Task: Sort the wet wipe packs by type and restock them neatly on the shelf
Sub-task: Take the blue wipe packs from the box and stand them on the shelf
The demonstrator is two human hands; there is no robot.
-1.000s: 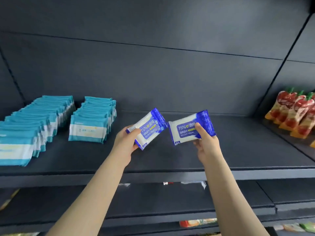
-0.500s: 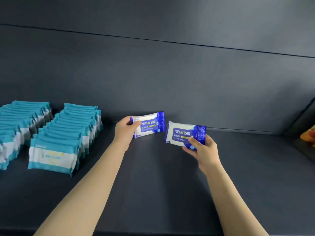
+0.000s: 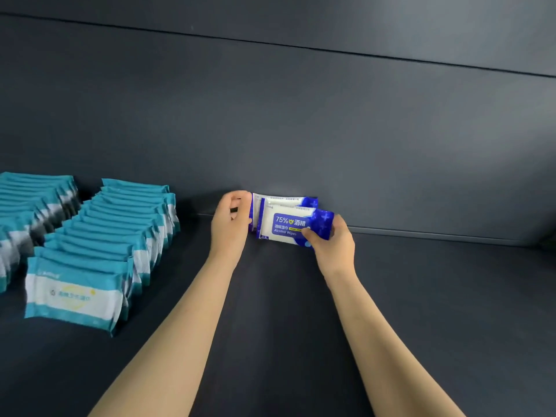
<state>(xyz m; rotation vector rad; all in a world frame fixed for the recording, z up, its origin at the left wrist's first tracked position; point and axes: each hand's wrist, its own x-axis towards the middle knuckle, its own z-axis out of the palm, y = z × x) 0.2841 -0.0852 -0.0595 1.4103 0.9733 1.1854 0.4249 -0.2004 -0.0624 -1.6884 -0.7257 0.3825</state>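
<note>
Front blue pack [image 3: 288, 227]: stands on its long edge on the shelf [image 3: 285, 311] between the 2 hands, label facing out, overlapping the pack behind it.
Rear blue pack [image 3: 285, 199]: upright just beyond the fingertips, close to or against the back panel [image 3: 331, 130]; contact cannot be told.
Left hand [image 3: 231, 221]: fingers curled round the left end of the rear blue pack, steadying it.
Right hand [image 3: 331, 242]: thumb and fingers pinch the right end of the front blue pack, and the foil creases there.
Teal packs [image 3: 120, 224]: 2 leaning rows well to the left of the left hand, apart from the blue ones.
Risk, tipping: these soft packs stand on a narrow edge, so letting go of both at once would likely drop the front one toward the wrists.
Risk, skew: the right hand holds only 1 end, so a push there could swing the pack out of line with the one behind.
Risk, spacing: a row begun crooked probably carries the slant forward.
</note>
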